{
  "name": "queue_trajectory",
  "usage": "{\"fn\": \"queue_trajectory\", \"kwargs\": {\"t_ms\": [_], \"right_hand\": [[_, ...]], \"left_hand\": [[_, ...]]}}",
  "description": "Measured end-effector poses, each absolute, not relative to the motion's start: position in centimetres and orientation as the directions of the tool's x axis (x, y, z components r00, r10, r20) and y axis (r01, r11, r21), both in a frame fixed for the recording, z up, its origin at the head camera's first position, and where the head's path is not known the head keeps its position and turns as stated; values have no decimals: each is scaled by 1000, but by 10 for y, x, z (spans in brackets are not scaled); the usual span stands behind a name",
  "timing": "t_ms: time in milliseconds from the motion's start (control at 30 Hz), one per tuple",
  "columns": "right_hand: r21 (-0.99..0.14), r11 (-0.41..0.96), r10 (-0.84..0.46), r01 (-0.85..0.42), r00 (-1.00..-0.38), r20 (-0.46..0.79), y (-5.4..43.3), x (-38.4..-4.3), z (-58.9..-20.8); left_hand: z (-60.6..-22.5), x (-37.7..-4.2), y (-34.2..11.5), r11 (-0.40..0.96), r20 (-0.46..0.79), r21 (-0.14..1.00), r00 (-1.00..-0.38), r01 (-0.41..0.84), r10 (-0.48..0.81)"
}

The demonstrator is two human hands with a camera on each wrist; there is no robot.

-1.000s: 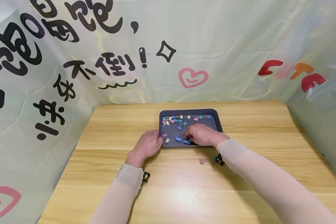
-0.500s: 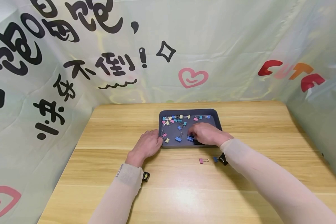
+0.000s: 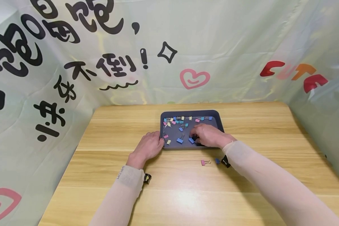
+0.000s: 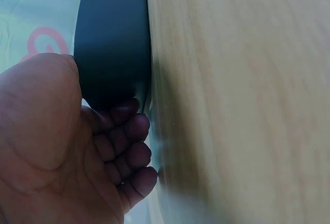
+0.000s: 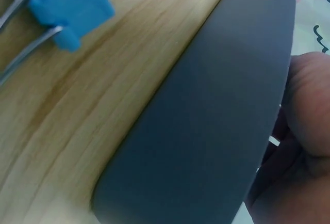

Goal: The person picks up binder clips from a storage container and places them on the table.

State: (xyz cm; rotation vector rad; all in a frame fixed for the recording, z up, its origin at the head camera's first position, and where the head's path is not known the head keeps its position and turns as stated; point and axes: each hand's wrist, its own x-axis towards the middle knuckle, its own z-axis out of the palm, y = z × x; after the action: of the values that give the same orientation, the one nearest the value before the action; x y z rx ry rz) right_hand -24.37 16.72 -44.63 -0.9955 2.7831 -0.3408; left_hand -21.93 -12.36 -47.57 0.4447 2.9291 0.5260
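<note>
A dark grey tray (image 3: 172,146) holds several binder clips in blue, teal, pink and yellow. My left hand (image 3: 149,146) grips the tray's near left corner; in the left wrist view its thumb is at the rim and the curled fingers (image 4: 138,154) lie against the outer wall. Inside the tray, my right hand (image 3: 207,135) pinches a blue binder clip (image 3: 191,140) near the front wall, its fingertips partly hidden. Another blue binder clip (image 3: 180,141) lies just left of it. In the right wrist view the tray's wall (image 5: 206,100) covers most of the fingers.
On the wooden table (image 3: 169,188), in front of the tray, lie a pink binder clip (image 3: 203,162) and a blue binder clip (image 3: 217,161), the latter beside the right wrist's camera strap. A printed cloth (image 3: 228,47) hangs behind and at both sides.
My right hand has shifted slightly right within the tray, and the blue binder clip at its fingers has moved with it and turned. My left hand stays on the tray's corner.
</note>
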Motion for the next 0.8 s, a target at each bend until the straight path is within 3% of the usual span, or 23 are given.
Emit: {"fn": "queue_trajectory", "kwargs": {"t_ms": [600,800], "right_hand": [[-264,732,-664,-628,-744,-73,167,-243,-447],[-265,748,-642,-609,-765,-54,170,-240,-445]], "left_hand": [[-474,-218,-124,892,-74,365,-947,267,314],[-474,-218,-124,890,-73,371,-947,266,313]]}}
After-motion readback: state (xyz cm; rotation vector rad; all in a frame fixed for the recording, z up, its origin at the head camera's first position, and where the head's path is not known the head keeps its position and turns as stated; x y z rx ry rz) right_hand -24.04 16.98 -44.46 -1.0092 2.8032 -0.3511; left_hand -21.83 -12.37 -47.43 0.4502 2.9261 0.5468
